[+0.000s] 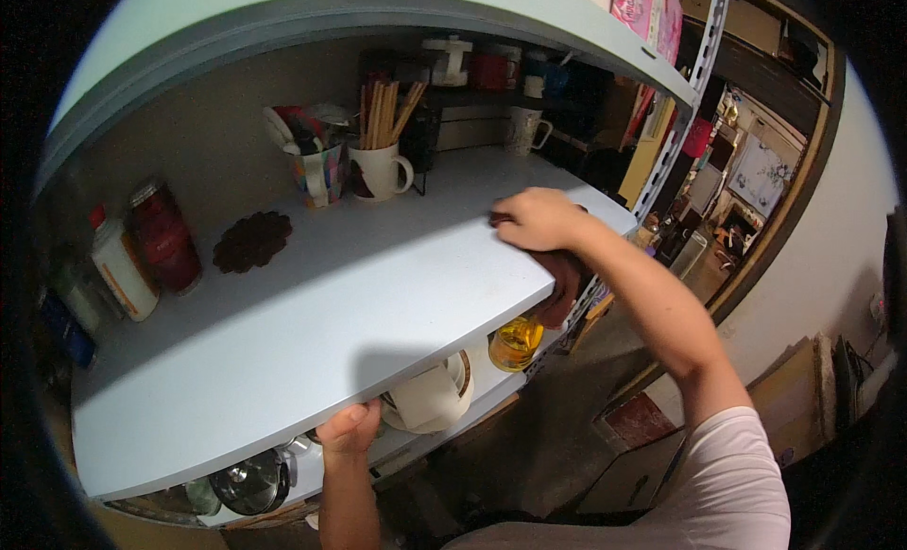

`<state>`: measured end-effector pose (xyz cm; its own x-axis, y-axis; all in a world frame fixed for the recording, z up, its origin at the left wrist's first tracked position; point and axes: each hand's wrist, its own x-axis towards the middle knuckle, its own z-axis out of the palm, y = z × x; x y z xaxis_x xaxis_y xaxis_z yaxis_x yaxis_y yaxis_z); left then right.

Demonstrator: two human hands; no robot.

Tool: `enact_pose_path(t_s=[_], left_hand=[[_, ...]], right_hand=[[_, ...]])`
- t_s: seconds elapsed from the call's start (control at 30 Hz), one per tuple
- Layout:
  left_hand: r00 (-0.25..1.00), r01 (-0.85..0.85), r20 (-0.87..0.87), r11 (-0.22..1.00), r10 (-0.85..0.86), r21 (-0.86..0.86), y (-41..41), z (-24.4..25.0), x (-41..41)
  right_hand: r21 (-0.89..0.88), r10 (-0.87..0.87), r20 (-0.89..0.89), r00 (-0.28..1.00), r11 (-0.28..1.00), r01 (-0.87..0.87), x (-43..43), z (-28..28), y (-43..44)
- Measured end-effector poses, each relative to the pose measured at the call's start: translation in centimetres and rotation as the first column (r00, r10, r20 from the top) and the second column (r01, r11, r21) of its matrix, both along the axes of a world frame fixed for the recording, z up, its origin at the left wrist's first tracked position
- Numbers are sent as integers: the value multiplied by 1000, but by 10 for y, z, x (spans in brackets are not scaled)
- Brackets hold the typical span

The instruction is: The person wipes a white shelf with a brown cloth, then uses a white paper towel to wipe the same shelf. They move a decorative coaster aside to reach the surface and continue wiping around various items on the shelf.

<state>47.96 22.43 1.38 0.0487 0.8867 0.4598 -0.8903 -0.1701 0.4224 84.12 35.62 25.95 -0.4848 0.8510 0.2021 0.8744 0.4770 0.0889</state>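
My right hand (542, 220) is closed on a dark brown cloth (560, 284) at the right end of a pale shelf board (319, 330); part of the cloth hangs over the board's edge. With my left hand (351, 426) I grip the board's front edge, the fingers hidden beneath it. Behind my right hand, towards the back of the board, stand a white mug (379, 171) filled with wooden chopsticks (386, 114) and a colourful mug (319, 174) with utensils. A dark scalloped mat (253, 242) lies farther left.
A red tumbler (166, 242) and a white bottle with a red cap (122, 270) stand at the left. A tall mug (526, 130) is at the back right. On the shelf below are a glass lid (249, 480), white dishes (429, 401) and a container of yellow liquid (516, 343).
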Motion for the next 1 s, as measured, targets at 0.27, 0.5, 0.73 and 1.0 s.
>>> enact_pose_path(t_s=[0.27, 0.5, 0.73, 1.0], left_hand=[[995, -81, -58, 997, 82, 11, -5, 3, -9], [997, -74, -31, 997, 74, 15, -6, -3, -10], [998, -1, -64, 992, 9, 123, -6, -1, -12], [998, -28, -48, 999, 30, 40, -7, -3, -7]], right_hand=[[-68, 173, -29, 985, 982, -174, 3, 2, -61], [16, 162, -51, 985, 987, -162, -22, -7, -53], [8, -9, 64, 998, 1000, 9, 31, 4, -73], [-50, 85, 48, 995, 995, -82, -47, 9, -96]])
